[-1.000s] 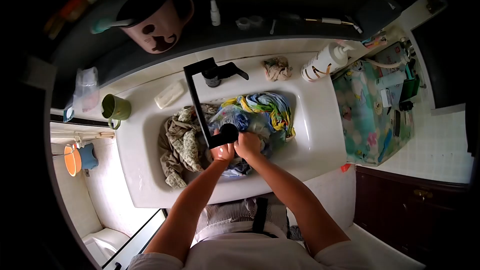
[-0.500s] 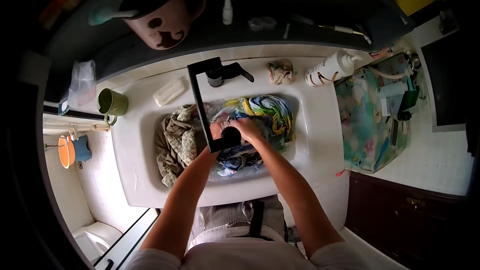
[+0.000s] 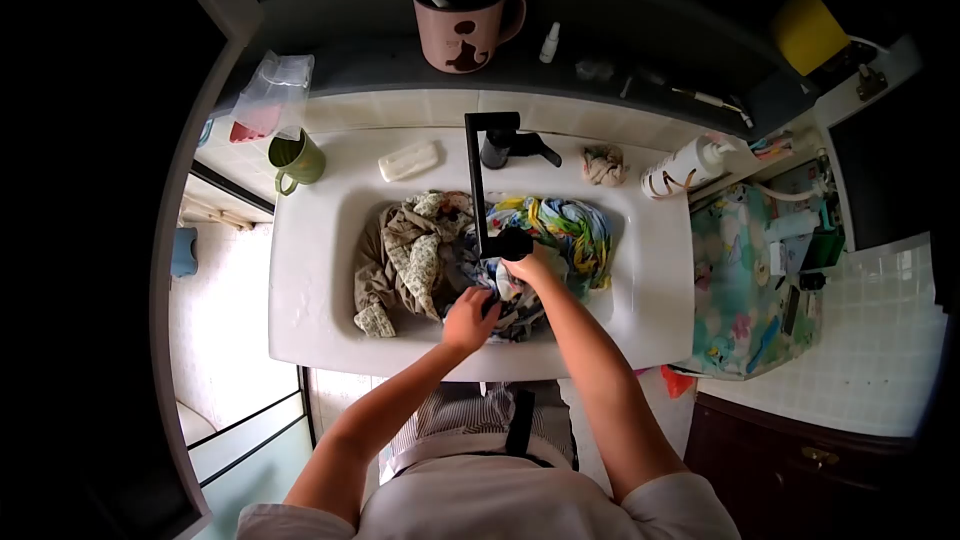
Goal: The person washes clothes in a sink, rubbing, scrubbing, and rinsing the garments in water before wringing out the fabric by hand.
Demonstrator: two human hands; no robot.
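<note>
Head view: clothes heaped in sink, frame centre. Over them, left hand is seen, fingers half-curled; right hand is partly hidden by faucet. Neither grip can be told.

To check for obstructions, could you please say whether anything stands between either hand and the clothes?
Nothing visible stands between the left hand and the clothes. The black faucet head overlaps the right hand in this view, hiding part of it, so I cannot tell there.
</note>
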